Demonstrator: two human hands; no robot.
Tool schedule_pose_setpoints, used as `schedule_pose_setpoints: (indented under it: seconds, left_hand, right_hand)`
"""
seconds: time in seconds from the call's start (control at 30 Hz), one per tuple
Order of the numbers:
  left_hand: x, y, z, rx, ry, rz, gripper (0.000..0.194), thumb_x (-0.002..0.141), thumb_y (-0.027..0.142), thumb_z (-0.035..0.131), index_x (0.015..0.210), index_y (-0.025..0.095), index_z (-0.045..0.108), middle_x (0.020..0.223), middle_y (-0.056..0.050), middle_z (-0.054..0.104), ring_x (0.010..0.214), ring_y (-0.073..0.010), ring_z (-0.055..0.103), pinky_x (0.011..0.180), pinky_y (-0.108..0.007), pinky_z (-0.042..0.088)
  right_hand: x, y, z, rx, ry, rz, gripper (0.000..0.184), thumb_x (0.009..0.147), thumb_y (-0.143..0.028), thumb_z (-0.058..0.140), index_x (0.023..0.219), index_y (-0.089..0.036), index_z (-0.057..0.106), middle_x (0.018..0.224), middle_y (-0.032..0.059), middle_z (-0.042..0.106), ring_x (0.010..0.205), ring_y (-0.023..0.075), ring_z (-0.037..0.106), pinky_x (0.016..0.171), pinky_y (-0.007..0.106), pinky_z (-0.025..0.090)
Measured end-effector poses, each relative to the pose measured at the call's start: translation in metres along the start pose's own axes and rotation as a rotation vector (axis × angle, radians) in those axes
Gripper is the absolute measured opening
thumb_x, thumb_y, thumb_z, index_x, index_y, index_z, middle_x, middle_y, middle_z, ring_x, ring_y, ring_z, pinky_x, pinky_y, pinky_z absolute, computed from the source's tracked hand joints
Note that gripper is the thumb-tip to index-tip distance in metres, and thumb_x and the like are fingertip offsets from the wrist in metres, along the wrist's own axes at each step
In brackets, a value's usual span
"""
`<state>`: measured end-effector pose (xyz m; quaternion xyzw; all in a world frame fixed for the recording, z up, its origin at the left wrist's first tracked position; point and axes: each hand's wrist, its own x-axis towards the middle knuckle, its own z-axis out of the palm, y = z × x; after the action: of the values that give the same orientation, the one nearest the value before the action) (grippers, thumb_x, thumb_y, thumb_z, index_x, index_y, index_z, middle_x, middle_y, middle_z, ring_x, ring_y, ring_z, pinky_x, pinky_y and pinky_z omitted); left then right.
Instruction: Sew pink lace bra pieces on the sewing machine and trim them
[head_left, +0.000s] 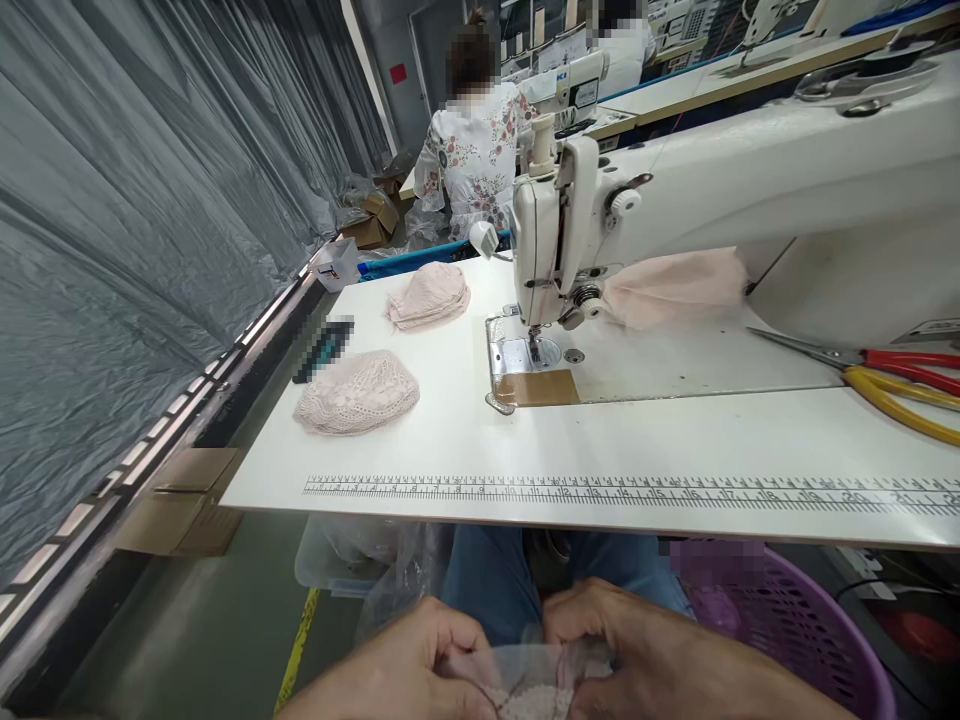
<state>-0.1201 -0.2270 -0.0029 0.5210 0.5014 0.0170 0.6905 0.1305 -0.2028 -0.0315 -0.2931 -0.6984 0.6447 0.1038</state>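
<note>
Low in the view, in front of my lap, my left hand [439, 660] and my right hand [611, 640] grip a pale lace fabric piece [532, 700] from both sides. Its upper edge looks sheer and thin, and its lower part runs out of view. Both hands have bent fingers closed on the fabric; some fingertips are hidden. Beyond the table edge, a stack of pale pink lace pieces [356, 393] lies at the left, with another pale pink fabric stack [431, 297] behind it. The sewing machine [551, 225] stands on the white table [442, 440], its needle area apart from my hands.
Scissors with red and yellow handles [892, 375] lie at the right. Peach fabric [675, 288] sits under the machine arm. A printed ruler [630, 492] runs along the front edge. A purple basket [817, 630] stands below right. A person [480, 150] sits ahead, facing away.
</note>
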Motion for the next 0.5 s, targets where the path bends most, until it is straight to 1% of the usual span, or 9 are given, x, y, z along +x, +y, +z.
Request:
schedule_pose_setpoints:
  seconds: [0.13,0.2,0.23,0.3,0.37,0.43,0.5]
  left_hand:
    - [-0.003,0.002,0.001,-0.012,0.0,-0.006,0.041,0.066,0.051,0.077,0.076,0.011,0.074,0.053,0.004,0.05,0.047,-0.0045,0.033,0.043,-0.015,0.022]
    - [-0.002,0.005,0.003,-0.016,0.017,-0.009,0.039,0.064,0.05,0.079,0.076,0.013,0.076,0.055,0.003,0.053,0.05,-0.0053,0.037,0.046,-0.015,0.027]
    - [-0.001,0.007,0.004,-0.027,0.025,-0.017,0.038,0.063,0.049,0.079,0.077,0.014,0.076,0.057,0.002,0.056,0.051,-0.0061,0.041,0.048,-0.015,0.03]
    - [0.001,0.011,0.006,-0.066,0.033,-0.038,0.039,0.061,0.048,0.081,0.08,0.014,0.077,0.062,0.0,0.061,0.056,-0.0086,0.048,0.053,-0.017,0.037]
    - [0.004,0.013,0.008,-0.096,0.04,-0.044,0.041,0.06,0.049,0.081,0.081,0.014,0.077,0.064,-0.001,0.063,0.059,-0.0103,0.051,0.056,-0.019,0.041]
    - [0.006,0.011,0.008,-0.095,0.044,-0.029,0.041,0.061,0.049,0.08,0.081,0.013,0.077,0.062,-0.001,0.061,0.056,-0.0093,0.049,0.054,-0.019,0.04]
    - [0.009,0.007,0.008,-0.098,0.052,-0.02,0.042,0.063,0.05,0.079,0.08,0.012,0.075,0.059,0.001,0.059,0.051,-0.0071,0.044,0.05,-0.018,0.037]
  right_hand:
    - [-0.002,-0.001,-0.002,0.039,0.001,0.058,0.008,0.065,-0.019,0.072,0.068,-0.015,0.066,0.057,-0.0077,0.046,0.052,0.0067,0.041,0.045,0.016,0.027]
    - [-0.001,-0.002,-0.002,0.055,-0.001,0.08,0.007,0.063,-0.012,0.07,0.069,-0.014,0.066,0.057,-0.0078,0.046,0.052,0.0062,0.041,0.044,0.015,0.027]
    - [-0.001,-0.003,-0.001,0.06,-0.004,0.084,0.008,0.063,-0.012,0.071,0.07,-0.014,0.067,0.058,-0.0076,0.047,0.053,0.0063,0.041,0.044,0.015,0.028]
    - [0.001,-0.003,0.001,0.057,-0.013,0.079,0.009,0.063,-0.017,0.073,0.07,-0.014,0.068,0.058,-0.0069,0.05,0.054,0.007,0.044,0.046,0.015,0.029]
    - [0.003,0.0,0.002,0.034,-0.003,0.07,0.012,0.067,-0.026,0.075,0.07,-0.015,0.07,0.059,-0.006,0.052,0.056,0.0085,0.047,0.048,0.016,0.032]
    - [0.005,0.004,0.001,-0.005,0.027,0.076,0.015,0.071,-0.031,0.073,0.071,-0.017,0.071,0.06,-0.0047,0.055,0.059,0.0103,0.05,0.05,0.017,0.034]
    - [0.004,0.009,0.0,-0.042,0.054,0.098,0.016,0.075,-0.032,0.069,0.07,-0.017,0.07,0.062,-0.0029,0.058,0.061,0.0128,0.053,0.052,0.02,0.038]
